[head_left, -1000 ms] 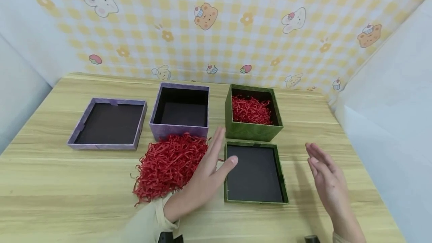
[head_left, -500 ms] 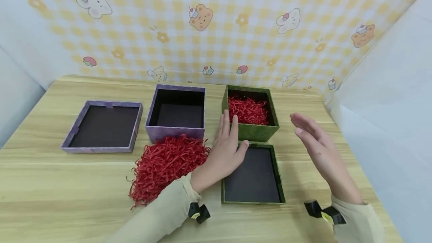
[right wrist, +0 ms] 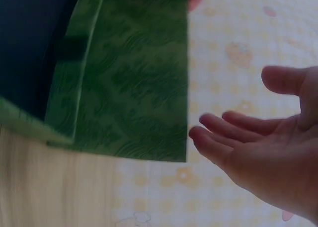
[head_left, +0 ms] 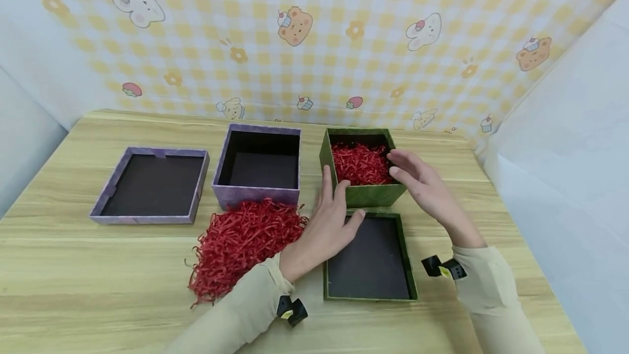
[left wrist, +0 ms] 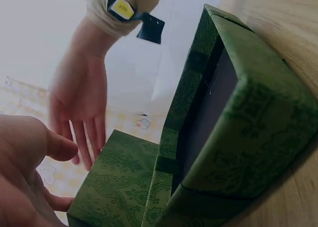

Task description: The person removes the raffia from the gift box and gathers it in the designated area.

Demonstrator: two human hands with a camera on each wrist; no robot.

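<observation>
A green patterned box without its lid stands at the back right, with red shredded paper inside. My left hand is at its front left corner, fingers extended and thumb spread over the green lid. On the opposite side, my right hand has its fingertips right at the box's right rim. The right wrist view has that hand's fingers loosely extended beside the green wall. In the left wrist view the left hand lies by the box's side.
A purple box, black inside, stands left of the green one, and its upturned lid lies farther left. In front of the purple box is a heap of red shredded paper. A checked cloth hangs behind the table.
My right hand has moved left and forward to the green box's right side. My left hand has risen from beside the paper heap to the box's front left corner. The box has shifted slightly.
</observation>
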